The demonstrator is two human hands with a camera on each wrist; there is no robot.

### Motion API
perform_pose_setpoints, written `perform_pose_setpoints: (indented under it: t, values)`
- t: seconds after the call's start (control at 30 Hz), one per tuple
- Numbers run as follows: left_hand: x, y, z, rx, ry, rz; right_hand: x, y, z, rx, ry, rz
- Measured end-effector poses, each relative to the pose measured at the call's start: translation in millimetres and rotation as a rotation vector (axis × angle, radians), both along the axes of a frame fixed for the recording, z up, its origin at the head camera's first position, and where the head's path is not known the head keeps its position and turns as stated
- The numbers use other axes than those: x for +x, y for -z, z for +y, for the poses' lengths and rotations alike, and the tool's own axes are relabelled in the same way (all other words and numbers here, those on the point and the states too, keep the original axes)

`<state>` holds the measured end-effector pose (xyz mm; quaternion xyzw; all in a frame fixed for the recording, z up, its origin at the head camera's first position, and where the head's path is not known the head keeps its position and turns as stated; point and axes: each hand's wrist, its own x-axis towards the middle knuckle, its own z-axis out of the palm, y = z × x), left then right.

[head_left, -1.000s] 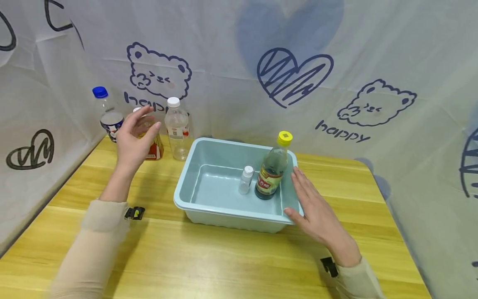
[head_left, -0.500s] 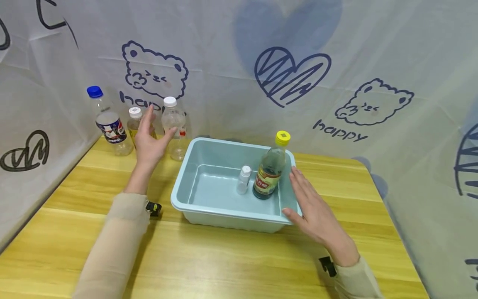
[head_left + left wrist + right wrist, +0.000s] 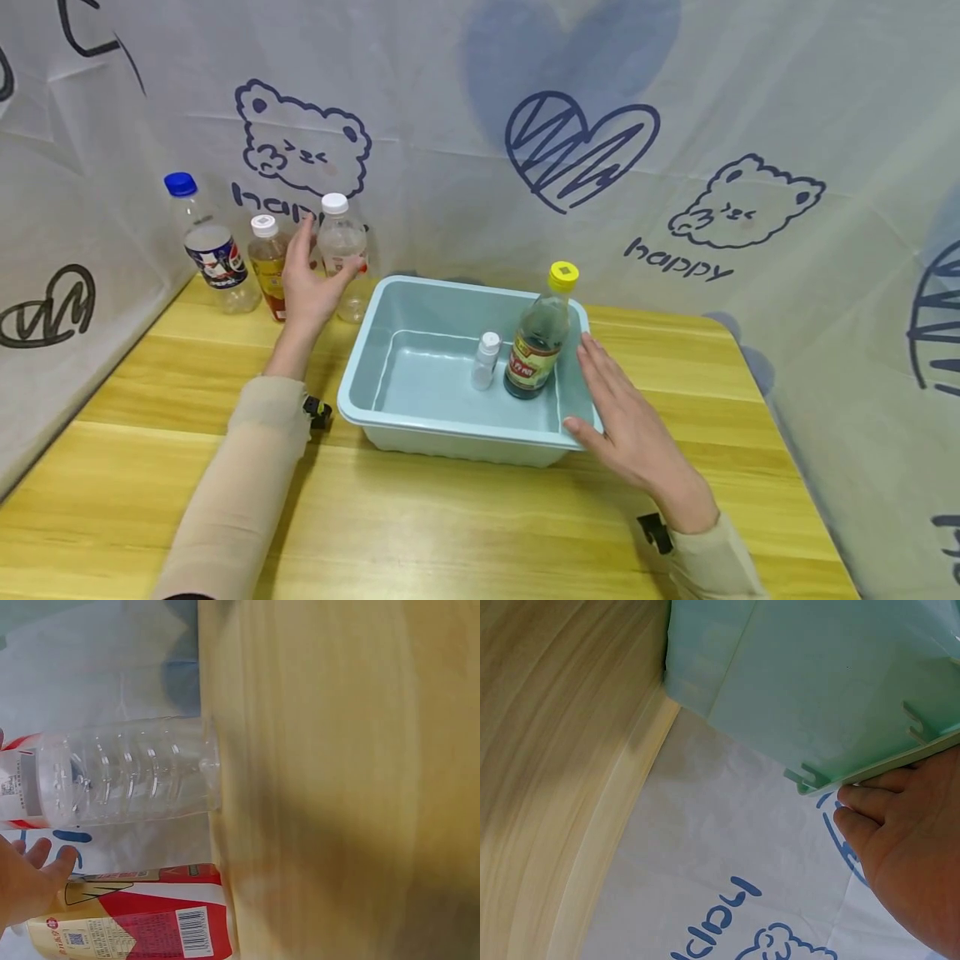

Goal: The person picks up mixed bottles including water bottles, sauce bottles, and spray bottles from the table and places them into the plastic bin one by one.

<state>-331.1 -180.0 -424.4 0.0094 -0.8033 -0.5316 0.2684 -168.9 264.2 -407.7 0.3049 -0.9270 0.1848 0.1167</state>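
In the head view my left hand [image 3: 311, 287] is at a clear plastic bottle [image 3: 342, 242] with a white cap and a red-marked label. Its thumb reaches across the near side while the fingers extend along the left. The left wrist view has the fingertips [image 3: 64, 859] between this bottle and a red-and-yellow labelled drink bottle [image 3: 150, 915], slightly apart from the clear one. My right hand [image 3: 637, 433] rests with straight fingers along the right rim of a pale blue plastic basin [image 3: 450, 427]. Upright inside it are a sauce bottle [image 3: 536, 346] with a yellow cap and a small white-capped bottle [image 3: 486, 362].
A Pepsi bottle [image 3: 217, 262] with a blue cap stands at the far left, beside the amber drink bottle [image 3: 267, 262]. Behind the wooden table [image 3: 450, 525] hangs a white cloth [image 3: 435, 167] printed with bears and hearts.
My left hand has moved right, from in front of the amber drink bottle to the clear bottle, its thumb and fingers spreading about it. The right hand stays at the basin's rim.
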Motion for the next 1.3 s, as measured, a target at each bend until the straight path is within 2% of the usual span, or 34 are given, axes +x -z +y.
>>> perform_pose_setpoints:
  t: [0.2, 0.67, 0.87, 1.1, 1.3]
  values:
    - [-3.2, 3.7, 1.7, -0.007, -0.010, 0.010, -0.5, -0.8, -0.1, -0.001, -0.004, 0.003]
    - [-7.0, 3.9, 2.7, 0.060, 0.006, 0.018, 0.4, -3.2, 0.2, 0.009, 0.008, -0.019]
    - [-3.4, 2.3, 0.7, 0.088, -0.001, 0.017, 0.9, -2.1, 0.0, 0.012, 0.016, -0.023]
    - [5.2, -6.8, 2.8, 0.112, -0.002, 0.026, 1.3, -1.6, -0.3, 0.011, 0.018, -0.023]
    - [12.3, -13.3, 2.5, 0.132, -0.002, 0.084, 1.6, -1.6, -0.4, 0.012, 0.015, -0.021]
